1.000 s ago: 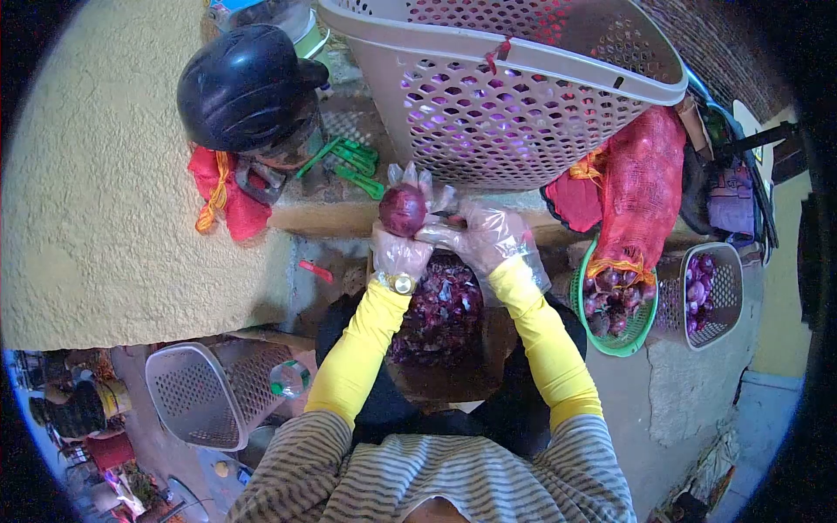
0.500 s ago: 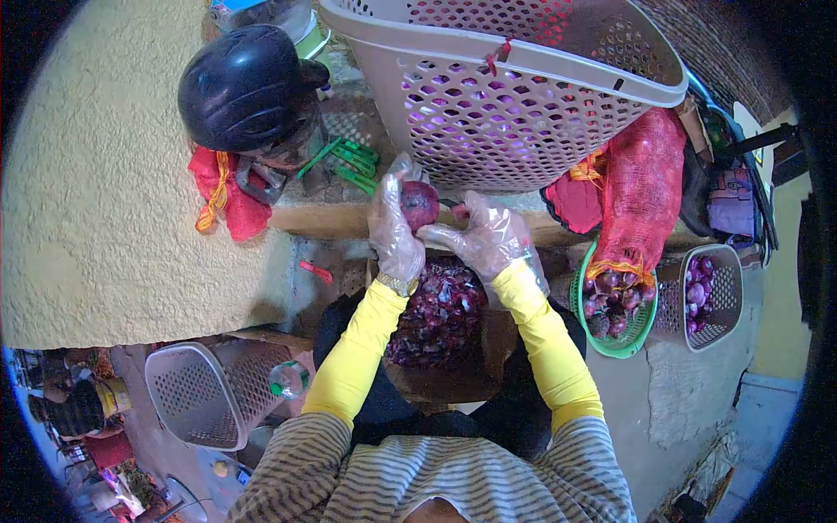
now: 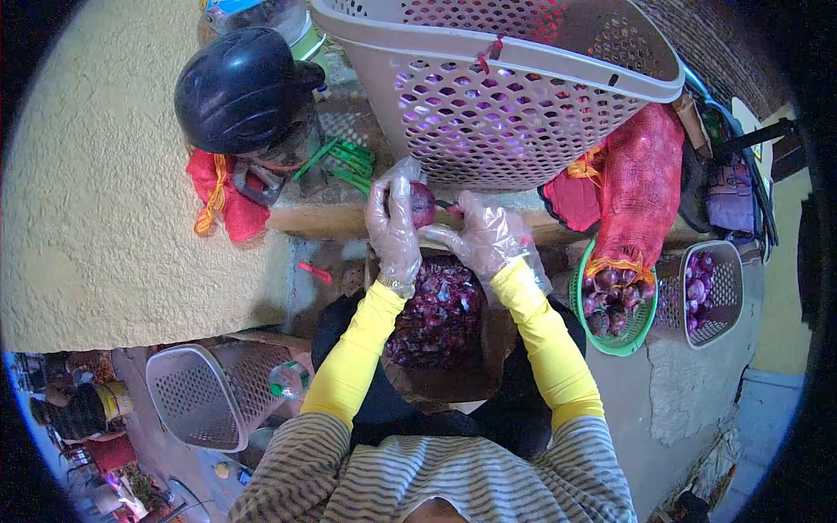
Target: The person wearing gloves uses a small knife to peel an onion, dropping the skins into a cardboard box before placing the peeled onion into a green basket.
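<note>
Snugly, the purple onion (image 3: pixel 422 205) sits in the gloved left hand (image 3: pixel 394 228), whose fingers curl around it. Right beside those fingers, the gloved right hand (image 3: pixel 491 234) clamps its bent fingers on a small dark tool (image 3: pixel 450 208), too small to identify, pointing at the onion. Bodyward of both hands' fingers lies a heap of onion skins (image 3: pixel 440 309). Beyond the fingertips stands a large perforated basket (image 3: pixel 514 113). Well right of the right fingers, a red mesh sack (image 3: pixel 643 187) reaches into a green basket (image 3: pixel 646 332) holding onions.
</note>
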`<state>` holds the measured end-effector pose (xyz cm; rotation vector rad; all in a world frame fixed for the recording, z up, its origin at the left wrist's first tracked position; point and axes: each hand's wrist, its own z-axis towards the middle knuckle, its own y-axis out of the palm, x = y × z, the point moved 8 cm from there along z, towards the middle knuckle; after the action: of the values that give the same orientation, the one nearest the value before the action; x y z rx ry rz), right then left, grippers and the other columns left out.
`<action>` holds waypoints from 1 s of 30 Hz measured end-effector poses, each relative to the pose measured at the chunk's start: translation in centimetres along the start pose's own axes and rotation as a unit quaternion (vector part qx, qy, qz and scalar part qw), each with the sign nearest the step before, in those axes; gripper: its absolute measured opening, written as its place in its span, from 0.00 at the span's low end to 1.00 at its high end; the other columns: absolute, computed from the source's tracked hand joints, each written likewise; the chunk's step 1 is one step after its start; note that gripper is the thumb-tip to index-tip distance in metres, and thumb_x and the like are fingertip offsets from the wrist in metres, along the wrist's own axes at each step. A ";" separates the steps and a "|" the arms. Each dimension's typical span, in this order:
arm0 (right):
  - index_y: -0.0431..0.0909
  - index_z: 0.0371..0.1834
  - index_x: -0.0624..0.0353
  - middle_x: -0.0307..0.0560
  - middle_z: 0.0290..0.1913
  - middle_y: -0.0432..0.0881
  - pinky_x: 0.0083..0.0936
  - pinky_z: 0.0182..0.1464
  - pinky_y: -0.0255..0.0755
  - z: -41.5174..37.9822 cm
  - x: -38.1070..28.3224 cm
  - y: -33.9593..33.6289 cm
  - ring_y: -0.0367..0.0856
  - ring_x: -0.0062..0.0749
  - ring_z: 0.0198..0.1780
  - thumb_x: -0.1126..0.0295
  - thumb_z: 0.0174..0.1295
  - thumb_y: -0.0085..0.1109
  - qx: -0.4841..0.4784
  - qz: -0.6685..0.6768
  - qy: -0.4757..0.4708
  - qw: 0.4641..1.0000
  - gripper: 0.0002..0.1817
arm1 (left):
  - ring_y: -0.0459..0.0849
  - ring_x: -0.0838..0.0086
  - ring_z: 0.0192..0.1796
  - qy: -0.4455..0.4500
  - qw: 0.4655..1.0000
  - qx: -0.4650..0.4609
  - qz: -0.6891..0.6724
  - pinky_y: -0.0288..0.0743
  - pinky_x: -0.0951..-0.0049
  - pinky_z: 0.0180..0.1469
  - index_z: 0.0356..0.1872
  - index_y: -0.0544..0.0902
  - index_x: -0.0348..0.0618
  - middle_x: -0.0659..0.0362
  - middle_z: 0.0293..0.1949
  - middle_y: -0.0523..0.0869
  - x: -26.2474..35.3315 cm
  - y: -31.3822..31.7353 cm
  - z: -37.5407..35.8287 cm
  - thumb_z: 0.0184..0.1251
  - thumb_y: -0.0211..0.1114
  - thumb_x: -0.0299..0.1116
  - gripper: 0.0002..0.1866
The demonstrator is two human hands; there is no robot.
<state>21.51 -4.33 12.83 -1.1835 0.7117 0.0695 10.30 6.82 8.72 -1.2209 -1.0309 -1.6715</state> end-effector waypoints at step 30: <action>0.86 0.41 0.56 0.56 0.32 0.87 0.46 0.37 0.79 0.3 0.2 2.0 0.88 0.53 0.34 0.35 0.55 0.69 0.009 -0.011 0.026 1.000 0.32 | 0.84 0.61 0.59 -0.174 0.922 -0.024 -0.345 0.79 0.58 0.63 0.66 0.73 0.46 0.51 0.58 0.84 -4.3 -0.3 -0.9 0.80 0.55 0.50 0.24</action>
<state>20.98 -3.31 11.10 -1.1797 0.7436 0.0132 10.58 6.67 4.34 -1.3008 -1.8067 -2.0416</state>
